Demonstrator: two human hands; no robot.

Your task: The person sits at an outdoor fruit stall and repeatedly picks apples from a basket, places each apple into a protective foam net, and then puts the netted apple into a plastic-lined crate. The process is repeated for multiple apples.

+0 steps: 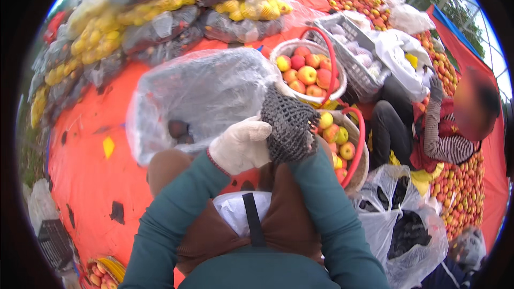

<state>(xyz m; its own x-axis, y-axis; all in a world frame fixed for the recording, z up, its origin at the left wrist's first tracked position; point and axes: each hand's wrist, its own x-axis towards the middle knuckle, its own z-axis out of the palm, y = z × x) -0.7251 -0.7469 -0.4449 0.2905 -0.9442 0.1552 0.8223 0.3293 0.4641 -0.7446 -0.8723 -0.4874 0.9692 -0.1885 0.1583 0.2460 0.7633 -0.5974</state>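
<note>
My left hand (241,144), in a white glove, is closed on the near side of a black foam fruit net (289,123). The stretched net covers the end of my right arm (321,182), so my right hand and its fingers are hidden; whether a fruit is inside cannot be made out. Both hands are above my lap, beside a box lined with clear plastic (214,83). One dark round thing (179,128) shows inside the liner. Right of the net stand a basket of apples with a red handle (356,168) and a white-rimmed bucket of apples (276,53).
Bagged fruit (160,27) is stacked at the back left. A grey crate (358,83) holds white-wrapped fruit. A co-worker (444,128) sits at right by heaped apples (460,192). A clear bag with black contents (401,225) lies near my right arm. Orange sheeting (85,166) covers the ground.
</note>
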